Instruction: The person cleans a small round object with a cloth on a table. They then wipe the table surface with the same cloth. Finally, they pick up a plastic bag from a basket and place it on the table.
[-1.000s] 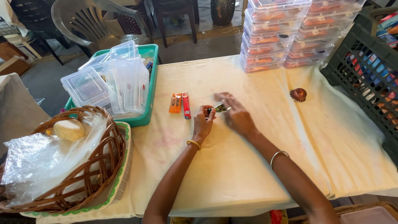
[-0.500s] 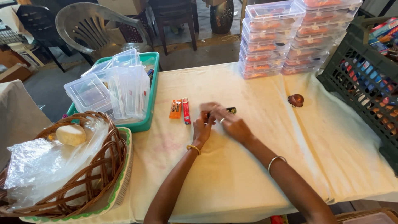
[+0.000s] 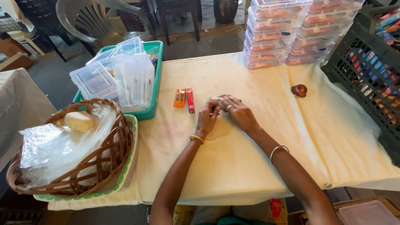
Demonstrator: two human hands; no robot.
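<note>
My left hand [image 3: 207, 119] and my right hand [image 3: 235, 111] meet at the middle of the table, fingers closed together around a small dark object [image 3: 214, 108] that is mostly hidden between them. My right hand lies over the top of it, a ring on one finger. Just left of my hands, an orange packet [image 3: 180, 98] and a red stick-shaped packet [image 3: 190, 100] lie side by side on the cream cloth [image 3: 233, 166].
A green tray [image 3: 152, 83] of clear plastic boxes stands at the left. A wicker basket [image 3: 83, 166] with plastic wrap and a round bun sits at the front left. Stacked clear containers [image 3: 287, 33] stand at the back. A brown shell-like piece [image 3: 299, 90] and a dark crate [image 3: 371, 79] are at the right.
My hands have closed more tightly over the small dark object, which showed more a second ago. The camera view has shifted slightly.
</note>
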